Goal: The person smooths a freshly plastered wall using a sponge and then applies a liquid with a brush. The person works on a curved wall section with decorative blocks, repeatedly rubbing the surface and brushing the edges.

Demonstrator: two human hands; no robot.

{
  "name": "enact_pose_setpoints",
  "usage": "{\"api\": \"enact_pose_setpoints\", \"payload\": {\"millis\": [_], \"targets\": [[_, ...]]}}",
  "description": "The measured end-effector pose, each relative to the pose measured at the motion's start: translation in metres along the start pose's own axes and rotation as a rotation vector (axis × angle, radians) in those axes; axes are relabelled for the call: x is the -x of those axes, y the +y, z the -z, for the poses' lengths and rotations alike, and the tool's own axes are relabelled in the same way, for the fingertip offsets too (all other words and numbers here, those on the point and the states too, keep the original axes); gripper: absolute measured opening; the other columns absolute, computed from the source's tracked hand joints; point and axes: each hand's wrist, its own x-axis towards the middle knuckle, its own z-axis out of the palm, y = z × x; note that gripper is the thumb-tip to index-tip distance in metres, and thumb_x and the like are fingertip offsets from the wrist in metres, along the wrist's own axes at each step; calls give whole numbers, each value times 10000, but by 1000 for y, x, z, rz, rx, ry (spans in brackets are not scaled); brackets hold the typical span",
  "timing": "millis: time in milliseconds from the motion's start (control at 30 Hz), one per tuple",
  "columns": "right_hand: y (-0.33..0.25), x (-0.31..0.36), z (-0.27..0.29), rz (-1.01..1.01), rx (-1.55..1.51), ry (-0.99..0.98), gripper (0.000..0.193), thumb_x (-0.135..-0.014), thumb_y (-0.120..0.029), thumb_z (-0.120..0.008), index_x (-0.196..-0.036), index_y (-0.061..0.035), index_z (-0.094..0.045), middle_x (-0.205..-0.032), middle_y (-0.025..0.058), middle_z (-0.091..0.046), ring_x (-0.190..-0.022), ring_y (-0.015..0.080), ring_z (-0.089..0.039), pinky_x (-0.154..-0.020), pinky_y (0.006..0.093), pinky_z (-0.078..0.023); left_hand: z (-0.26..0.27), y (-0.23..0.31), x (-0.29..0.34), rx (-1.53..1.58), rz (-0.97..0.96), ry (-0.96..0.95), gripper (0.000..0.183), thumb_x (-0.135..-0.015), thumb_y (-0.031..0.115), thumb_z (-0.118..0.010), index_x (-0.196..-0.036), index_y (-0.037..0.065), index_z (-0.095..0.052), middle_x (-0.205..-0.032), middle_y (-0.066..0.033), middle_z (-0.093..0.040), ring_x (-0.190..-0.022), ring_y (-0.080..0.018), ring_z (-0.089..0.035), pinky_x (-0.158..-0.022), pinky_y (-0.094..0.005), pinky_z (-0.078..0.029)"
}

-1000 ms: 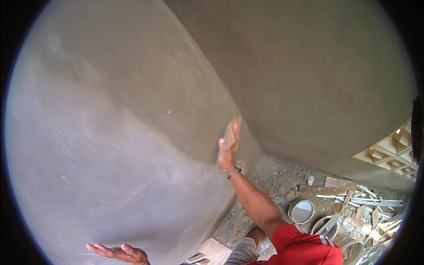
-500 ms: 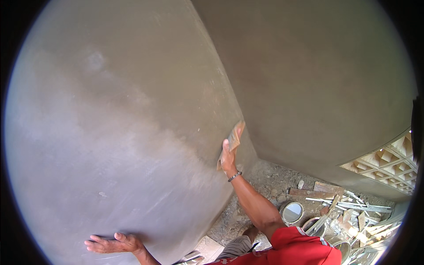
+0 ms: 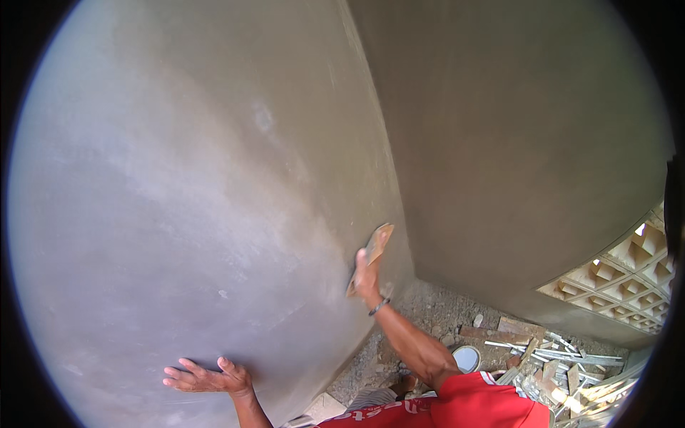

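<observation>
My right hand (image 3: 367,278) presses a folded brown sheet, which looks like sandpaper (image 3: 379,241), against the grey plastered wall (image 3: 214,214) close to the inner corner. The thumb lies along one side of the sheet, and its far end sticks out past the hand. A dark bracelet circles that wrist. Lower down and to the left, my left hand (image 3: 214,376) is held against or very near the same wall, fingers stretched out and nothing in them. The plaster is smooth, with paler patches and a small light mark.
A second grey wall (image 3: 528,143) meets the first at the corner. Patterned openwork blocks (image 3: 621,274) fill an opening at the right. Below lie a pale-filled bucket (image 3: 467,359), wooden boards (image 3: 521,328), thin white strips (image 3: 571,353) and rubble (image 3: 435,314).
My right hand and the brown sheet have slid down along the wall near the corner. My left hand appears further right and slightly higher. The view has shifted too.
</observation>
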Motion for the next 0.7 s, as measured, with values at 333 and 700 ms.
{"api": "enact_pose_setpoints", "payload": {"millis": [333,700], "targets": [[-216,-123,-33,423,182,-30,718,-1012,-509,-397,-1573,-117,-179,-1647,153,-2,-1506,379,60,-1175,610,3,0,-3,9,2,57,-33,666,-1009,482,-381,-1524,64,-320,-1607,-195,-210,-1488,-448,-90,-1155,-622,-108],[-417,-142,-116,1045,427,-112,727,-982,-508,-446,-1572,-153,-211,-1636,198,-41,-1475,494,48,-1152,642,35,3,-4,23,5,132,-25,708,-967,609,-406,-1488,128,-410,-1547,-250,-312,-1411,-537,-234,-1099,-710,-171]]}}
